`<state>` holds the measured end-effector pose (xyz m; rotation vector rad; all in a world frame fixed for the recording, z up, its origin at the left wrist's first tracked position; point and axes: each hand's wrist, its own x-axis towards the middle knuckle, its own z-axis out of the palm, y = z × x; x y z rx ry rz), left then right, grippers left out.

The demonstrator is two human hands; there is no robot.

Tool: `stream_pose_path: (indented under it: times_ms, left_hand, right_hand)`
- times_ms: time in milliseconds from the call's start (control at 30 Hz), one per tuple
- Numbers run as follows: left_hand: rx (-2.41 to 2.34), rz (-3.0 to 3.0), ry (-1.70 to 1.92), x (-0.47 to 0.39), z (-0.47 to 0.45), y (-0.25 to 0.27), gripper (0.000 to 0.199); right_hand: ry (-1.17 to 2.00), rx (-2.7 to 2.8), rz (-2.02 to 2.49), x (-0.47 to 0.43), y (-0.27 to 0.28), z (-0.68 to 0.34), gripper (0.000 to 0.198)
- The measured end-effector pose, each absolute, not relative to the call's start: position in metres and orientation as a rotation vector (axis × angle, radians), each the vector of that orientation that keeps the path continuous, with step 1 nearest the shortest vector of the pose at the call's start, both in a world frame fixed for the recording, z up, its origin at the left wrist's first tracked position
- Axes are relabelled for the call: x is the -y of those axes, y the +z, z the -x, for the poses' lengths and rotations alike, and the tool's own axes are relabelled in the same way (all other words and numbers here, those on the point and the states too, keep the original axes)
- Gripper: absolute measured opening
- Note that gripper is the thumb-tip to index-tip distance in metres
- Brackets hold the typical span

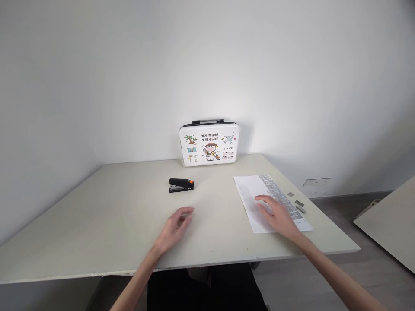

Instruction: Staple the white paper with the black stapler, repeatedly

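Note:
My left hand (175, 226) rests on the table in front of a black stapler (181, 185) with an orange button. Its fingers curve forward with a gap between thumb and fingers, and nothing is in them. Over a sheet of paper (249, 194) with a printed grid along its right side lies my right hand (278, 215), fingers and thumb apart and holding nothing. Whether the paper is one sheet or a stack, I cannot tell. Several small strips of staples (300, 203) lie just right of the paper.
A white case (210, 144) with cartoon prints and a black handle stands against the wall at the back of the table (97, 216). On the wall at right is a socket plate (317, 182). Another pale surface (392, 216) stands at the far right.

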<state>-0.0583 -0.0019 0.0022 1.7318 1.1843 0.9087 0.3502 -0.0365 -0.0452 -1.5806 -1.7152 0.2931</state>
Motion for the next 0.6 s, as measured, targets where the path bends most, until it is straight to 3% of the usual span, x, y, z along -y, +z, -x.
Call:
stream_pose_path:
  times_ms: [300,600]
  left_hand:
    - [-1.099,-1.463,1.014,-0.105,-0.058,-0.026,0.089]
    - [-1.121,-1.235,1.205,-0.135,-0.022,-0.038,0.077]
  right_hand:
    - [0.261,1.879,1.518,0.039,-0.055,-0.315,0.029]
    - [0.268,1.891,1.523,0.039,-0.051,-0.314,0.029]
